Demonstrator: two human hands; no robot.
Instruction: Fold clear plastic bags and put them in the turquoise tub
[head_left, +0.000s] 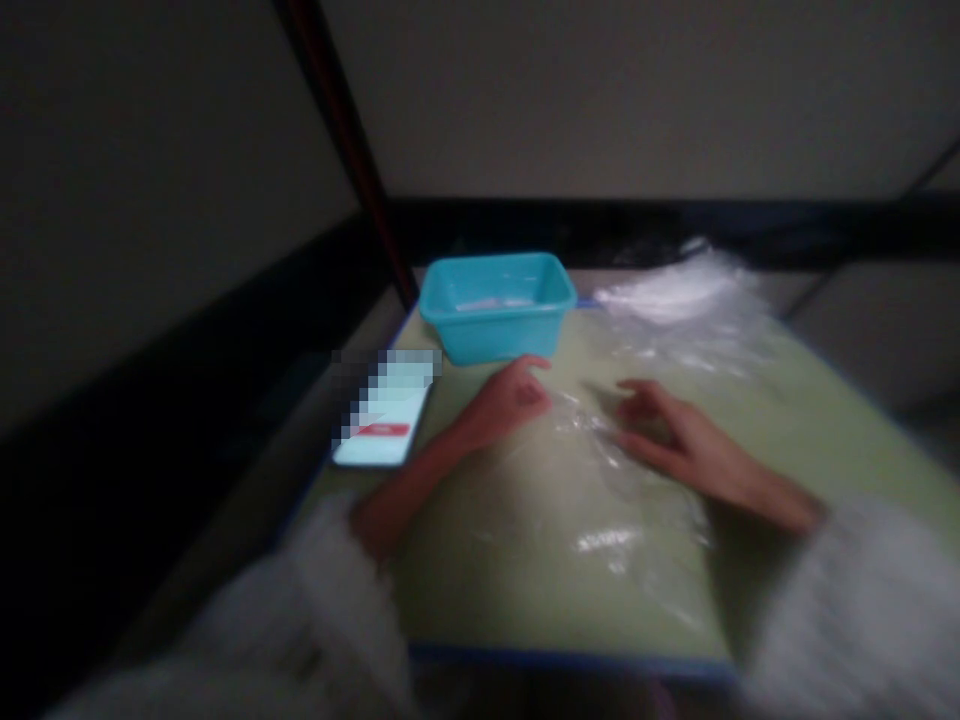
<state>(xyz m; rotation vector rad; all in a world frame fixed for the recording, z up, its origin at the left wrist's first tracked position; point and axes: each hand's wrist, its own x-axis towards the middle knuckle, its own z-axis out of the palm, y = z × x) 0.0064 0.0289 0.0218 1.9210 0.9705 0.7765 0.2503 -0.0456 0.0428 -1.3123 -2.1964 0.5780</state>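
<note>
I'm holding R fingers (pixel 651 450) parted, L fingers (pixel 534 362) curled by clear plastic (pixel 607 541) (can't tell if gripping), tub (pixel 501 337) sitting beyond them, prob. leaving the plastic room.

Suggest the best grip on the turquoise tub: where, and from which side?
Probably pinch the turquoise tub by its near rim, coming from above on the near side: it stands upright and open-topped, and that lip juts out over sides narrowing downward.

Dim and softly blurred throughout — glare streaks the clear plastic (pixel 606 540), and the phone screen (pixel 391 412) glows.
</note>
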